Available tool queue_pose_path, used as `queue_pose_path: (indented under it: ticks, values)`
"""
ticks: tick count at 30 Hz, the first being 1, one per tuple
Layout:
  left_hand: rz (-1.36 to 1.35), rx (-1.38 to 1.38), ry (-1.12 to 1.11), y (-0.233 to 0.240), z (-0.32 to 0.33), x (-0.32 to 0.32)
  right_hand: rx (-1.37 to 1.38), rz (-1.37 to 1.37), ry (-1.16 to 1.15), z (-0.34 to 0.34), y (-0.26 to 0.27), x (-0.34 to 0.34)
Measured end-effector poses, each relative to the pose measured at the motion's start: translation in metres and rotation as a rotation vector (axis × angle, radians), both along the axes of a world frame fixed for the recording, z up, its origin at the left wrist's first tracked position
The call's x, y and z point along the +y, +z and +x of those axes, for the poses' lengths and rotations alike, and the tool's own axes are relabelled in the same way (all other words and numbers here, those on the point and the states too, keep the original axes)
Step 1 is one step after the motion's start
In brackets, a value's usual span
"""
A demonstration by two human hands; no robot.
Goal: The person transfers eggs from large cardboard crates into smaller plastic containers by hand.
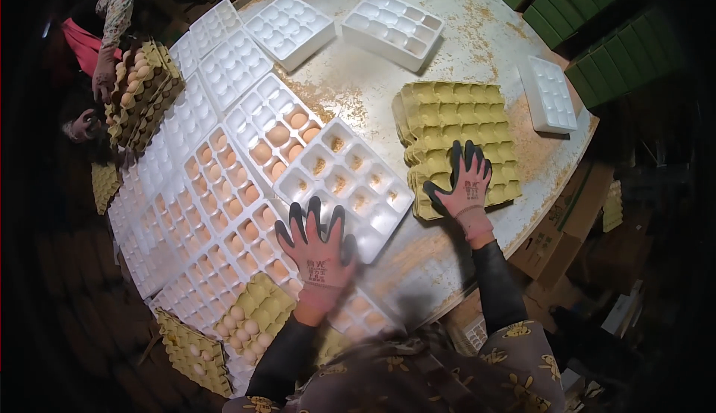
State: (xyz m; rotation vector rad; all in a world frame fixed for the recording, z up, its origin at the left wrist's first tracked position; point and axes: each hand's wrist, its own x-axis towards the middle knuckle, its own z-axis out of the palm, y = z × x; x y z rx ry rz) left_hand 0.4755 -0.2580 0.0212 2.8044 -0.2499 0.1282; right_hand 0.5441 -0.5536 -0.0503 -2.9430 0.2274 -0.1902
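Note:
My left hand [318, 248], in a pink glove with dark fingertips, is spread over the near edge of a white foam egg tray [376, 216]. Several cells of this tray hold a little yellowish shredded material, and it appears to overlap a neighbouring foam tray [263, 111] with brown eggs in some cells. My right hand [469, 184], gloved alike, lies with fingers apart on a stack of yellow moulded-pulp egg trays [453, 111]. Left of my hands, foam trays filled with brown eggs [224, 181] stand side by side. A pulp tray with pale eggs [251, 315] rests on them near my left forearm.
Foam trays [291, 27] stand at the table's far side, another [551, 94] near its right edge. Shredded bits litter the tabletop [380, 85]. At left, another person's hand [103, 80] touches stacked pulp trays with eggs [148, 94]. Green boxes [582, 7] and a cardboard carton [559, 228] flank the right.

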Motion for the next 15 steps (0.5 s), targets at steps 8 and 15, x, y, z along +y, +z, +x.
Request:
queue_pose_path:
  ticks: [8,15]
  values:
    - [0.085,0.268,-0.103,-0.012,0.006,-0.025,0.097,-0.082,-0.145,0.048,0.008,-0.078]
    - [0.059,0.322,-0.278,-0.049,-0.004,-0.03,-0.207,-0.033,0.19,0.268,0.02,0.001]
